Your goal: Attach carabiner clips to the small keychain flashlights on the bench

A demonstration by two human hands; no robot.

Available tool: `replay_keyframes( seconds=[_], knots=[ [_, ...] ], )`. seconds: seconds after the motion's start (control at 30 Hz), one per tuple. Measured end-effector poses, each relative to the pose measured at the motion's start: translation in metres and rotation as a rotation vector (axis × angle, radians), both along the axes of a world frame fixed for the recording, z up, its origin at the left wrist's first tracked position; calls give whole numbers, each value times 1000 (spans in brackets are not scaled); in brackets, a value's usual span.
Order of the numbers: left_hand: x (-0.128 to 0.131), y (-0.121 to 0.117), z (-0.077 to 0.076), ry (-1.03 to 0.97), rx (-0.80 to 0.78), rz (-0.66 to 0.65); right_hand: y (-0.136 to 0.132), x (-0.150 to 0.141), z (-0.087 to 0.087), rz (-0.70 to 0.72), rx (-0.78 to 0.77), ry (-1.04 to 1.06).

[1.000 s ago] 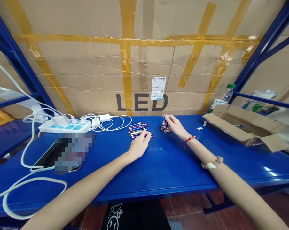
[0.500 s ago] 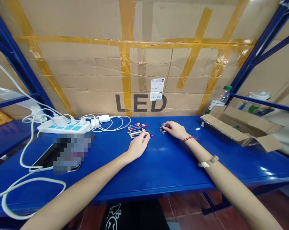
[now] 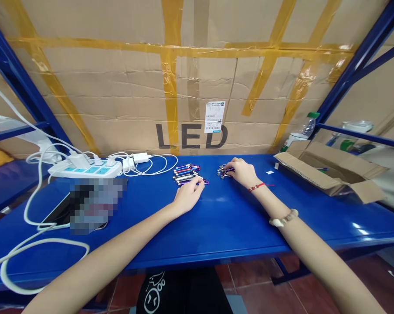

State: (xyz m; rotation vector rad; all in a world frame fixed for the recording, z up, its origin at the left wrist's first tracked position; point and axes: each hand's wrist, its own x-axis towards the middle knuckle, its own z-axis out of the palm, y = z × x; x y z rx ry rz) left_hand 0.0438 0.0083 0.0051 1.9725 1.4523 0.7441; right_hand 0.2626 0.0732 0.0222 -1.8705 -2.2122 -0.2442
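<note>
A row of several small keychain flashlights with coloured clips lies on the blue table. My left hand rests flat just in front of that row, fingertips touching the nearest purple one, fingers loosely stretched. My right hand lies to the right, fingers curled over a small pile of more flashlights, pinching a purple one at the pile. A red string and a bead bracelet are on my right wrist.
A white power strip with chargers and looping white cables sits at the back left, a blurred flat device before it. An open cardboard box and a plastic bottle stand at the right. A taped LED carton forms the back wall.
My right hand, which held a purple flashlight upright above the pile, has come down onto the pile. My left hand has stayed by the row.
</note>
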Motion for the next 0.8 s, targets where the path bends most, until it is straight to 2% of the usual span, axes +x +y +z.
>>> replay_keyframes(
  seconds=[0.2,0.53,0.8],
  knots=[
    [0,-1,3,29,-4,8,-2,-1,2,4,51,36],
    [1,0,2,76,21,-21,-10,-22,-2,150,83,215],
    [1,0,2,119,23,-15,-9,-26,-5,172,98,312]
  ],
)
